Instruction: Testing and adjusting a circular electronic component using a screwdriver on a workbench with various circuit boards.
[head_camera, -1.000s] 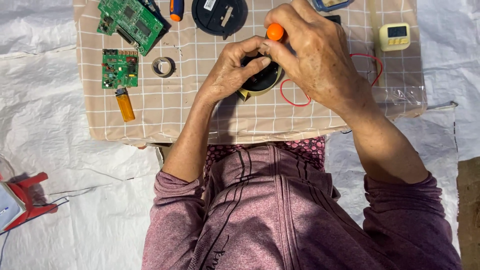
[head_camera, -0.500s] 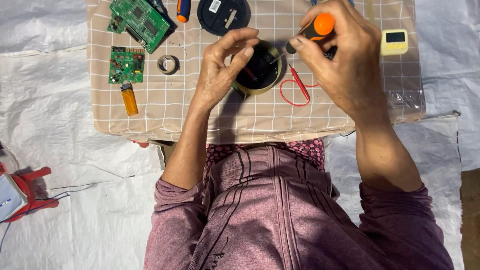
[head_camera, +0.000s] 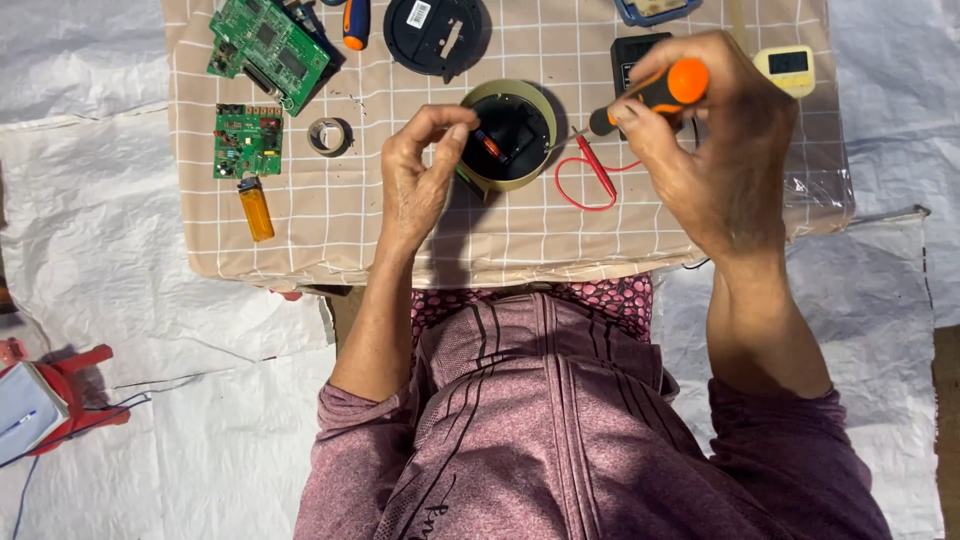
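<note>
A: Where's the round housing (head_camera: 512, 137)?
B: Mid-top of the checked cloth (head_camera: 400, 230), olive rim, black insides. It's the ref pt.

A: Left hand (head_camera: 420, 175)?
B: Just left of the housing, fingers curled, thumb & forefinger pinched at its rim. Can't tell if sth small is between them.

A: Right hand (head_camera: 715, 140)?
B: Right of it, closed round an orange-handled screwdriver (head_camera: 640, 100), tip aimed at the housing.

A: Other bits?
B: Red wire loop (head_camera: 590, 185) just right of it; black disc (head_camera: 437, 35) above; tape ring (head_camera: 328, 136), small green board (head_camera: 247, 141) & orange lighter (head_camera: 256, 208) to the left.

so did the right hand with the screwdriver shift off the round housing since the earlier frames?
Yes. The right hand has drawn the screwdriver rightward, off the round housing, toward the yellow timer.
</note>
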